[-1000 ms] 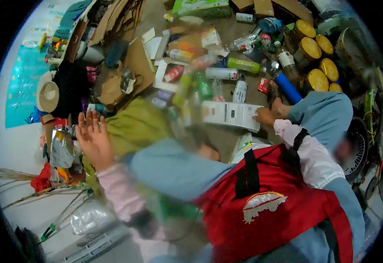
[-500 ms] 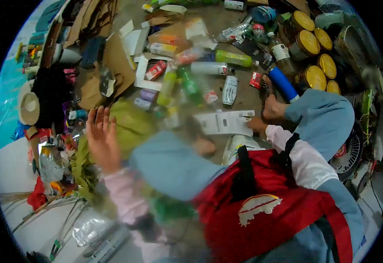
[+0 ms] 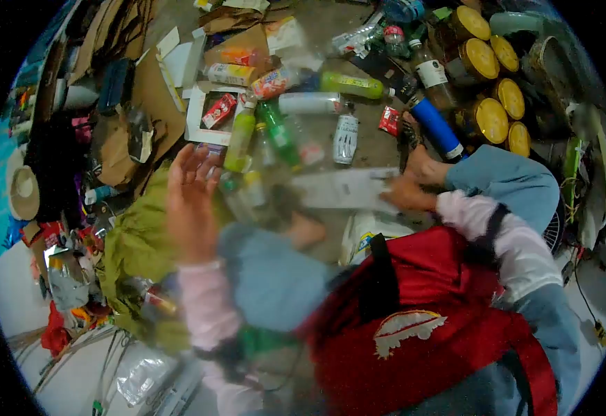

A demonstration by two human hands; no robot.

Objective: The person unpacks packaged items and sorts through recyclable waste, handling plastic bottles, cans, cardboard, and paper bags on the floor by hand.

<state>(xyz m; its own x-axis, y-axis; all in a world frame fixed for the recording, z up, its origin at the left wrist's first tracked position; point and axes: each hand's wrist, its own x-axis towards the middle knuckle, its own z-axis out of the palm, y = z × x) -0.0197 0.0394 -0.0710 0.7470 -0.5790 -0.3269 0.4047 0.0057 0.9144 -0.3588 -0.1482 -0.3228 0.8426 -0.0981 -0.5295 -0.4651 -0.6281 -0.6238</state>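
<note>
Head view shows a flat white printed cardboard carton (image 3: 341, 188) above the floor, gripped at its right end by the right hand (image 3: 408, 194), whose fingers are closed on it. To the left of the carton, the left hand (image 3: 193, 197) is held raised with its fingers extended and nothing grasped, beside an olive-green cloth (image 3: 140, 253). Beyond the carton, a crumpled white-and-silver tube (image 3: 346, 139) and a green plastic bottle (image 3: 279, 135) are seen, while a red apron (image 3: 420, 333) is worn on its near side.
</note>
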